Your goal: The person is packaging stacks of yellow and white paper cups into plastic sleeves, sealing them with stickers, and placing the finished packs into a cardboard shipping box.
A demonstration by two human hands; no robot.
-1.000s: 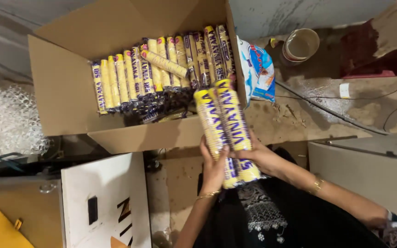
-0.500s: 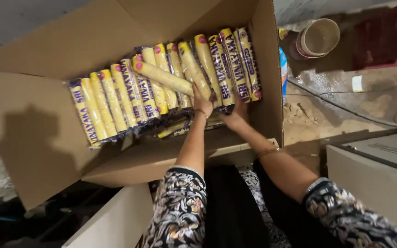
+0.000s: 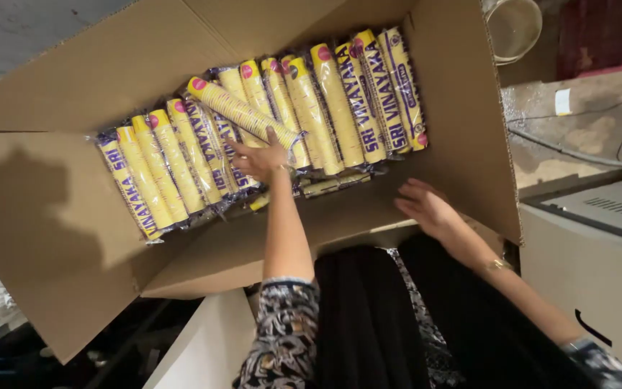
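Dim clutter surrounds a big open carton (image 3: 52, 216), its flaps spread; a pale cabinet (image 3: 599, 238) stands at right, cables (image 3: 577, 148) run over a dusty ledge behind it, and a stack of paper cups (image 3: 514, 25) sits at far right. Inside the carton lie yellow sleeves (image 3: 340, 101) of stacked cups in clear wrap, packed side by side in a row; their long axes run near to far, leaning slightly left at the far end, red discs at the far tips. One loose sleeve (image 3: 242, 112) lies crosswise on the row, pointing far-left to near-right. My left hand (image 3: 260, 157) rests on the row just under that sleeve's near end, fingers spread and open, gripping nothing; my right hand (image 3: 426, 205) hovers open over the carton's near wall, holding nothing, well apart from the sleeves. Each sleeve looks light, fairly stiff along its length yet crushable, its film slippery; best held around the middle, or at both ends.
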